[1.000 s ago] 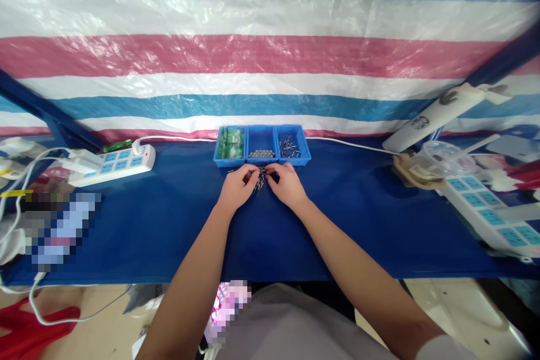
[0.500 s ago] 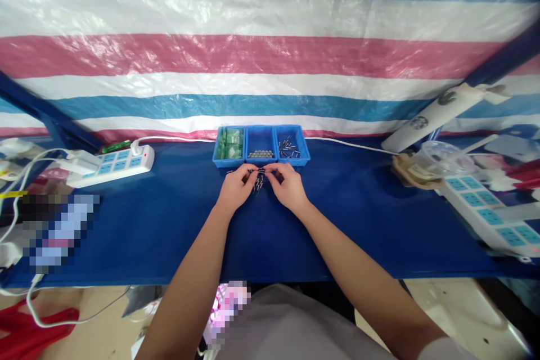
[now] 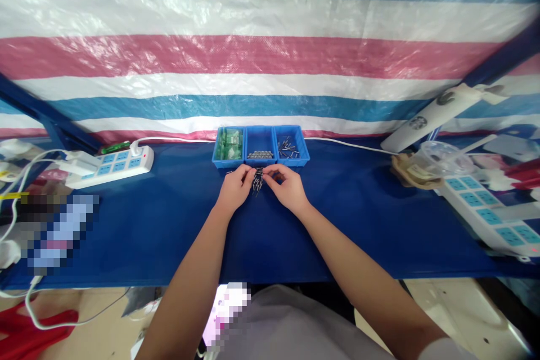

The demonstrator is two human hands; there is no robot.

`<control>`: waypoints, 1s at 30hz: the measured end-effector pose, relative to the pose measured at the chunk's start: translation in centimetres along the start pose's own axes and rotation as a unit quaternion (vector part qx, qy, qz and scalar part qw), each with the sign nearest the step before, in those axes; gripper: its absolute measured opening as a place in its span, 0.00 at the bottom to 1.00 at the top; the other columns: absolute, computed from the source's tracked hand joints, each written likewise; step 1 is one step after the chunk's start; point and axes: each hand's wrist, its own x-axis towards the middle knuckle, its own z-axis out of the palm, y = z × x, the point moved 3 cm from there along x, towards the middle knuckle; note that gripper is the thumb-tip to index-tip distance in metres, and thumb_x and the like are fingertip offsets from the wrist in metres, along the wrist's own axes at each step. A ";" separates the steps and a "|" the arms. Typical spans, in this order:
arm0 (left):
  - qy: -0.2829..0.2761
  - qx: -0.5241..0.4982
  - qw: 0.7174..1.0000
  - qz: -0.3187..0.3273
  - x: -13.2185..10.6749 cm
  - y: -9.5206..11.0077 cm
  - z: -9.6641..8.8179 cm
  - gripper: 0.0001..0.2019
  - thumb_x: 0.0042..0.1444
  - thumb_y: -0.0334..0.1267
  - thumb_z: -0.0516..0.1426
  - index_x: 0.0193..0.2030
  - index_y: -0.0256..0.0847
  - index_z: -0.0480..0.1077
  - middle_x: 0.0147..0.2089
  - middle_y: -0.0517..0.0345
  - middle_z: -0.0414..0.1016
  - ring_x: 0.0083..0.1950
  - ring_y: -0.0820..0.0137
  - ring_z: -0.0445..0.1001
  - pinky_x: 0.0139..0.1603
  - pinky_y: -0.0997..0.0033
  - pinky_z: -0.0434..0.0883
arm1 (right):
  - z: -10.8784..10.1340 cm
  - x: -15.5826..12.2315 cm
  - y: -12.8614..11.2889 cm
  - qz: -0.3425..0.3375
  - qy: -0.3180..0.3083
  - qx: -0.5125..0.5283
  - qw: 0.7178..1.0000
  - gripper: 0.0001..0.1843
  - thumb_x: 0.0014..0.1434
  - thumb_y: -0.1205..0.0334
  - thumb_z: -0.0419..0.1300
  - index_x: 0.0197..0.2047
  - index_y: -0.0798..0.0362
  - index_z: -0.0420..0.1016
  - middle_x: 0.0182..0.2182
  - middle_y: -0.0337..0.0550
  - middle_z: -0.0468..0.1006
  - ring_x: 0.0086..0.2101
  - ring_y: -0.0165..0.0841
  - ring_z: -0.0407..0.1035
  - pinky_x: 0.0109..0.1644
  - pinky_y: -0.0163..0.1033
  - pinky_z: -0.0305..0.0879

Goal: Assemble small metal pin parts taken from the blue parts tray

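Observation:
Both hands meet over the blue tabletop, just in front of three joined blue bins. The fingertips of my left hand (image 3: 237, 184) are pinched at the left end of a thin metal piece (image 3: 259, 171). My right hand (image 3: 287, 184) is pinched at its other end; the exact contact is too small to see clearly. Just below the fingertips lies a loose pile of thin silver-and-dark metal pieces (image 3: 257, 184), partly covered by the left hand. More such pieces (image 3: 288, 147) lie in the right bin (image 3: 306, 149). Small shiny metal parts (image 3: 260, 154) line the front of the middle bin (image 3: 259, 136).
Green-and-clear packets (image 3: 230, 143) fill the left bin (image 3: 216, 152). White power strips (image 3: 122, 166) lie at both sides, with cables behind the bins. To the right stand a clear plastic tub (image 3: 447, 158) and a white roll (image 3: 430, 115). A striped sheet hangs behind.
The right fingertips have shifted slightly, and the gap between the two hands shows more of the metal pieces. The arms and bins stay nearly in place.

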 end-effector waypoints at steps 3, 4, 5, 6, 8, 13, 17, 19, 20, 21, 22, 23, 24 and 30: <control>0.004 -0.012 1.000 -0.001 0.0 0.0 0.0 0.16 0.69 0.49 0.51 0.38 0.41 0.72 0.23 0.64 0.71 0.25 0.74 0.69 0.31 0.75 0.65 | 0.0 0.0 0.0 0.008 -0.001 0.007 1.000 0.08 0.58 0.56 0.66 0.40 0.50 0.80 0.38 0.44 0.83 0.36 0.36 0.77 0.41 0.42 0.75; 0.005 -0.012 1.000 -0.002 0.0 0.0 0.0 0.16 0.69 0.49 0.51 0.38 0.40 0.72 0.24 0.63 0.71 0.25 0.74 0.69 0.31 0.75 0.65 | 0.0 0.0 0.0 0.007 0.001 0.006 1.000 0.08 0.58 0.57 0.66 0.40 0.50 0.80 0.37 0.44 0.83 0.35 0.36 0.76 0.40 0.42 0.75; 0.006 -0.010 1.000 -0.002 0.0 0.0 0.0 0.16 0.68 0.49 0.51 0.38 0.40 0.72 0.24 0.63 0.71 0.25 0.74 0.69 0.30 0.75 0.65 | -0.1 0.0 -0.1 0.007 0.004 0.006 1.000 0.08 0.58 0.57 0.66 0.40 0.50 0.80 0.37 0.44 0.83 0.34 0.35 0.76 0.40 0.42 0.75; 0.006 -0.008 1.000 -0.002 0.0 -0.1 0.1 0.16 0.68 0.50 0.52 0.38 0.40 0.73 0.25 0.63 0.71 0.26 0.74 0.69 0.31 0.75 0.65 | -0.1 0.0 -0.1 0.006 0.009 0.006 1.000 0.08 0.59 0.57 0.66 0.40 0.50 0.80 0.37 0.44 0.83 0.34 0.35 0.76 0.39 0.42 0.74; 0.003 -0.009 1.000 -0.001 0.0 -0.1 0.1 0.16 0.68 0.49 0.52 0.40 0.41 0.73 0.26 0.62 0.72 0.26 0.74 0.69 0.31 0.75 0.66 | -0.2 0.0 -0.2 0.006 0.015 0.006 1.000 0.07 0.59 0.57 0.65 0.40 0.51 0.80 0.35 0.44 0.83 0.33 0.35 0.76 0.38 0.41 0.73; 0.011 -0.017 1.000 0.006 0.0 0.0 0.1 0.13 0.67 0.48 0.54 0.49 0.42 0.73 0.25 0.64 0.72 0.27 0.73 0.71 0.34 0.74 0.68 | -0.3 0.1 -0.1 0.013 0.022 -0.003 1.000 0.08 0.59 0.56 0.66 0.39 0.50 0.82 0.34 0.43 0.84 0.33 0.36 0.77 0.38 0.42 0.73; 0.015 -0.013 1.000 0.009 0.0 -0.1 0.1 0.12 0.67 0.47 0.54 0.48 0.43 0.73 0.25 0.64 0.72 0.26 0.73 0.70 0.34 0.74 0.68 | -0.3 0.1 0.0 0.029 0.019 -0.009 0.999 0.09 0.59 0.55 0.66 0.39 0.49 0.83 0.36 0.44 0.85 0.34 0.37 0.78 0.39 0.43 0.74; 0.012 -0.008 1.000 0.008 0.0 -0.1 0.1 0.12 0.67 0.47 0.54 0.46 0.42 0.73 0.24 0.64 0.71 0.26 0.74 0.70 0.33 0.74 0.67 | -0.3 0.1 0.0 0.035 0.020 -0.009 0.999 0.09 0.58 0.55 0.66 0.40 0.50 0.83 0.36 0.44 0.85 0.34 0.37 0.78 0.40 0.43 0.75; 0.009 -0.005 1.000 0.007 0.0 -0.1 0.1 0.12 0.67 0.48 0.54 0.45 0.42 0.73 0.24 0.64 0.71 0.25 0.74 0.69 0.33 0.74 0.67 | -0.3 0.1 0.0 0.035 0.020 -0.009 0.999 0.09 0.58 0.56 0.66 0.40 0.50 0.84 0.36 0.44 0.85 0.34 0.37 0.78 0.40 0.43 0.75; 0.008 -0.003 1.000 0.007 0.0 -0.1 0.1 0.13 0.68 0.48 0.53 0.44 0.42 0.73 0.24 0.64 0.71 0.25 0.74 0.69 0.33 0.74 0.66 | -0.3 0.1 0.0 0.036 0.020 -0.011 0.999 0.09 0.58 0.56 0.66 0.40 0.50 0.84 0.36 0.44 0.85 0.34 0.37 0.78 0.40 0.43 0.75; 0.006 -0.002 1.000 0.006 0.0 -0.2 0.1 0.13 0.68 0.48 0.53 0.44 0.42 0.73 0.24 0.64 0.71 0.25 0.74 0.69 0.32 0.74 0.66 | -0.3 0.1 0.0 0.036 0.019 -0.013 0.999 0.09 0.58 0.56 0.66 0.41 0.50 0.84 0.36 0.43 0.85 0.34 0.37 0.78 0.40 0.43 0.75; 0.006 0.000 1.000 0.006 0.0 -0.1 0.1 0.13 0.68 0.48 0.53 0.42 0.42 0.73 0.24 0.64 0.71 0.25 0.74 0.69 0.32 0.74 0.66 | -0.3 0.1 -0.1 0.036 0.019 -0.015 0.999 0.09 0.58 0.56 0.66 0.41 0.49 0.84 0.36 0.43 0.85 0.34 0.37 0.78 0.40 0.43 0.75; 0.006 0.003 1.000 0.005 0.1 -0.1 0.1 0.14 0.68 0.49 0.53 0.41 0.41 0.73 0.24 0.64 0.71 0.25 0.74 0.69 0.32 0.74 0.66 | -0.3 0.1 -0.1 0.035 0.018 -0.017 0.999 0.10 0.58 0.56 0.66 0.41 0.49 0.84 0.36 0.43 0.85 0.34 0.37 0.78 0.40 0.43 0.75; 0.010 0.004 1.000 0.002 0.0 0.2 -0.1 0.15 0.68 0.50 0.53 0.39 0.41 0.73 0.25 0.63 0.72 0.26 0.74 0.70 0.33 0.74 0.66 | -0.3 0.0 -0.2 0.036 0.019 -0.018 0.999 0.11 0.58 0.54 0.66 0.41 0.50 0.84 0.35 0.43 0.85 0.33 0.37 0.78 0.39 0.43 0.75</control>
